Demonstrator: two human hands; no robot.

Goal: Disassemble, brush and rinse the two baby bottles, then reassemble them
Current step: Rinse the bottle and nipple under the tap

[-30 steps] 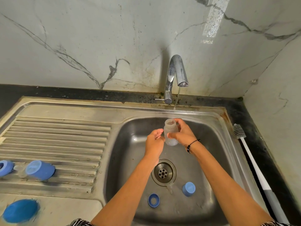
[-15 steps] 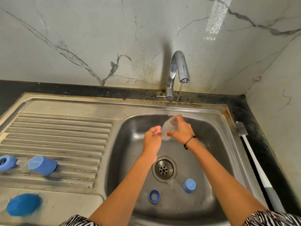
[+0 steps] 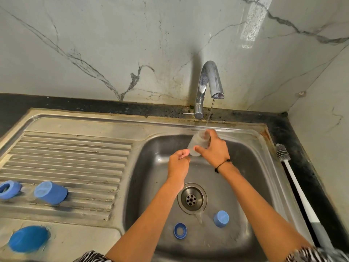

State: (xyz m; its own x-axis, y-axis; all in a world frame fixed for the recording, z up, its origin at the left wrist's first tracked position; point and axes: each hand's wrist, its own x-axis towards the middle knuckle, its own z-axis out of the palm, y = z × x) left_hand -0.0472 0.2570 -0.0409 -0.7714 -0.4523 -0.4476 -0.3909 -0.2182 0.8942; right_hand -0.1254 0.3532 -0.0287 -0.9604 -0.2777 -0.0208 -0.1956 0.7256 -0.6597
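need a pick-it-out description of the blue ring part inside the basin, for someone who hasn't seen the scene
Start at the steel sink basin under the tap and find the round drain in its floor. Just nearer the person than the drain, slightly to its left, lies the blue ring, flat on the basin floor. Unlike the solid blue cap to its right, it is open through the middle, showing steel inside.

Sink basin [image 3: 151,167] lies right of the drainboard [image 3: 75,154]; tap [image 3: 207,86] far behind; brush [image 3: 294,182] on the counter [image 3: 302,167] right.

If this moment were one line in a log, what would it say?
step: rinsing | right hand holds clear bottle under tap stream | left hand beside bottle's base
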